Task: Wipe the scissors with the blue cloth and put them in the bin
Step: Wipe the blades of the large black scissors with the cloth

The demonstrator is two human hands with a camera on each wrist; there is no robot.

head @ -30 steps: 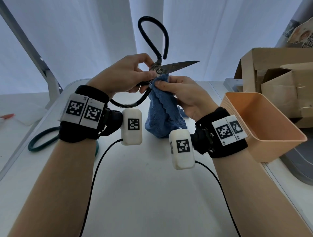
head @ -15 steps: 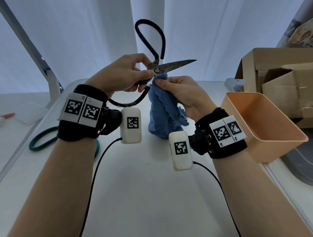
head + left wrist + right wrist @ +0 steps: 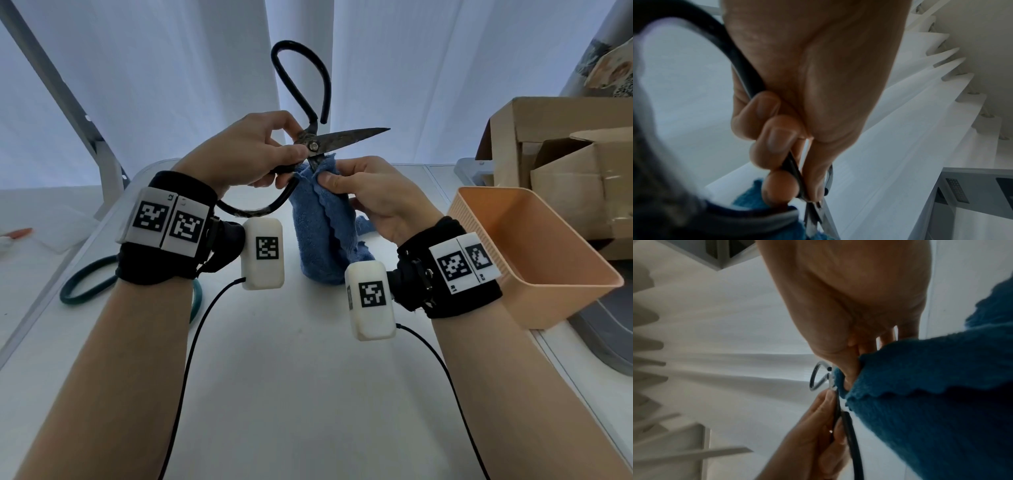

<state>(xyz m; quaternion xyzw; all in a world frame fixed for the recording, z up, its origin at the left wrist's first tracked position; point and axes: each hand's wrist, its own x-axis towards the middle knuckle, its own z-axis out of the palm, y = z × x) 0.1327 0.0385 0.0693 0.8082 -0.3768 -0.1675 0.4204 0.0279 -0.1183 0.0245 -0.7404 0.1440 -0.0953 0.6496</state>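
The desk [image 3: 308, 394] carries the peach bin [image 3: 534, 274] at the right edge, open and with nothing showing inside it. Above the middle of the desk hang the scissors [image 3: 346, 138], blades spread, one loop handle pointing up and the other curving down under the left hand [image 3: 246, 154]. That hand is curled tight round the shanks just behind the pivot. The cloth [image 3: 322, 233] drapes down to the desk; the right hand [image 3: 373, 195] pinches its top between thumb and fingers around the lower blade, close to the pivot. Over the last second the pinch has dropped from the upper blade's root to wrap the lower one, and the scissors have tipped slightly. So I'd say the wiping is in mid-course, and binning is not yet due.
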